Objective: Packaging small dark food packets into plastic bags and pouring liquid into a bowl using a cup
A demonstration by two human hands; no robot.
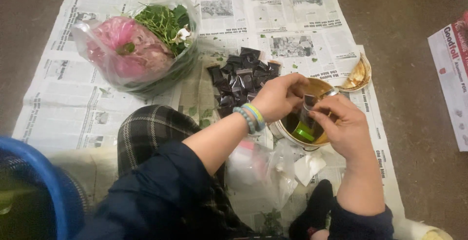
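Newspaper sheets cover the floor across most of the frame, top to lower right. Blue basket sits at lower left, cut off by the edge. Clear plastic bag at upper left holds pink petals w/ green leafy stems beside them. My knee in plaid fabric is at center-left, below that bag. Crumpled clear plastic bag lies just below my wrists, lower center. Round metal tin sits right of center, dark liquid and a green bit inside; its lid lies apart, up and to the right. Pile of small black sachets sits at center, just left of the tin. My left hand, beaded bracelets on the wrist, is curled, fingertips pinching the top of a small dark sachet over the tin. My right hand pinches the same sachet from the other side. Both hands meet above the tin's opening.
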